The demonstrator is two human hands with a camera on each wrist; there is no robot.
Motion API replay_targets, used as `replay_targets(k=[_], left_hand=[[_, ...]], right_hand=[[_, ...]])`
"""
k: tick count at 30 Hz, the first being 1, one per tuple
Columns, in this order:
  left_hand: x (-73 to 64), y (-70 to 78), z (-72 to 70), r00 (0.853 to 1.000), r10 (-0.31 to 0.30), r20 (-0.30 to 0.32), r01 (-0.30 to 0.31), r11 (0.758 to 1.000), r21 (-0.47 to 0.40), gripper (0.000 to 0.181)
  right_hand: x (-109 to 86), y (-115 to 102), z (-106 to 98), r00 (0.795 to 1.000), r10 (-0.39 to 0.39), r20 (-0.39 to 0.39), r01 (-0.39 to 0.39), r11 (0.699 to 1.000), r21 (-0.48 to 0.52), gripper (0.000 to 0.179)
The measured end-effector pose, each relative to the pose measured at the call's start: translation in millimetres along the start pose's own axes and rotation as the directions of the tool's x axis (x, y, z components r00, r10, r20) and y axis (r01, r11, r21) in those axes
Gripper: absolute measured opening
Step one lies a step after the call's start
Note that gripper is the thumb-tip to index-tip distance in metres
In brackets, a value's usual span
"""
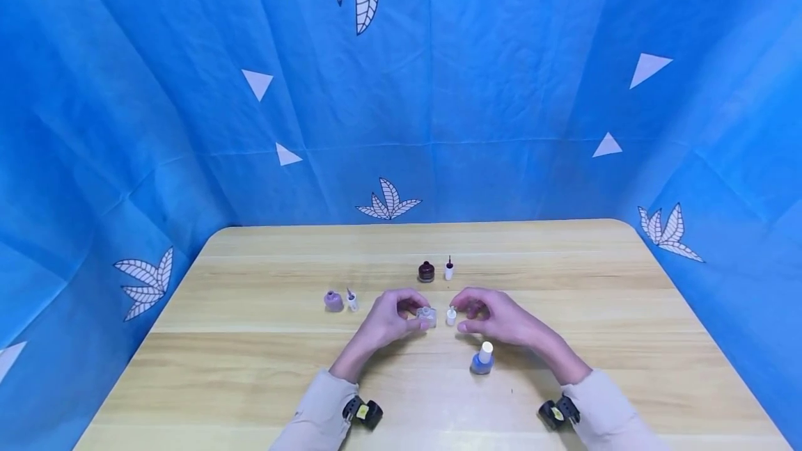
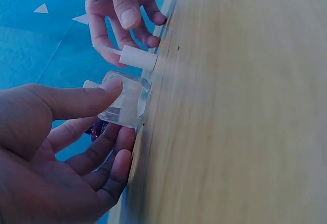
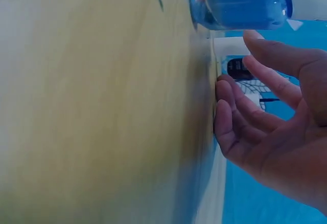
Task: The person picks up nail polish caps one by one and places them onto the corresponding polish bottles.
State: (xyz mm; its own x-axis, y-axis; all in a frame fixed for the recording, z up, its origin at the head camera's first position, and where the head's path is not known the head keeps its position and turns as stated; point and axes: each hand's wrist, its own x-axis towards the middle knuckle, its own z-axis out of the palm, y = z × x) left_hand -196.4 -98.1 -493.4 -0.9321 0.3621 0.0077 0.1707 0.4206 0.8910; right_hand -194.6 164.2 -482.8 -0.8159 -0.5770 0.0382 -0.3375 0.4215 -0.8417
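Note:
My left hand [image 1: 387, 320] holds a clear nail polish bottle [image 1: 427, 316] with its neck uncapped; the left wrist view shows the thumb on the near side of the glass [image 2: 130, 101] and fingers around the far side. Just right of it, a white brush cap [image 1: 451, 317] stands on the table, brush pointing up. My right hand [image 1: 496, 317] is beside that cap, thumb and fingers apart and loosely bent. Contact between its fingertips and the cap cannot be made out. Nearer me stands a blue nail polish bottle [image 1: 482, 362] with its white cap on.
Behind the hands are an uncapped dark red polish bottle [image 1: 426, 272] and its upright brush cap [image 1: 449, 271]. Left of them stand an uncapped purple bottle [image 1: 333, 301] and its brush cap [image 1: 353, 302]. A blue curtain [image 1: 501, 89] borders the wooden table [image 1: 250, 381].

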Motion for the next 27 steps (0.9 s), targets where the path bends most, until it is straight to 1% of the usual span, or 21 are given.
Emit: replay_targets(k=[10, 15, 20, 24, 27], left_hand=[[-1.0, 0.4, -0.2, 1.000, -0.002, -0.010, 0.002, 1.000, 0.002, 0.028], [-1.7, 2.3, -0.1, 1.000, 0.000, -0.015, 0.000, 1.000, -0.004, 0.027], [-2.2, 2.8, -0.1, 1.000, -0.003, -0.022, 0.002, 1.000, -0.028, 0.028], [-4.9, 3.1, -2.1, 1.000, 0.009, -0.028, -0.010, 0.999, -0.043, 0.027], [-7.8, 5.7, -5.8, 0.999, 0.017, -0.037, -0.019, 0.999, -0.050, 0.026]], right_hand=[[9.5, -4, 5, 1.000, 0.020, 0.020, -0.019, 0.999, -0.038, 0.027], [12.9, -4, 7, 0.999, 0.035, 0.014, -0.034, 0.997, -0.074, 0.023], [13.9, -4, 9, 0.999, 0.051, 0.004, -0.051, 0.995, -0.087, 0.017], [11.7, -4, 7, 0.999, 0.033, -0.011, -0.034, 0.996, -0.085, 0.013], [9.1, -5, 2, 0.999, 0.025, -0.028, -0.027, 0.997, -0.066, 0.012]])
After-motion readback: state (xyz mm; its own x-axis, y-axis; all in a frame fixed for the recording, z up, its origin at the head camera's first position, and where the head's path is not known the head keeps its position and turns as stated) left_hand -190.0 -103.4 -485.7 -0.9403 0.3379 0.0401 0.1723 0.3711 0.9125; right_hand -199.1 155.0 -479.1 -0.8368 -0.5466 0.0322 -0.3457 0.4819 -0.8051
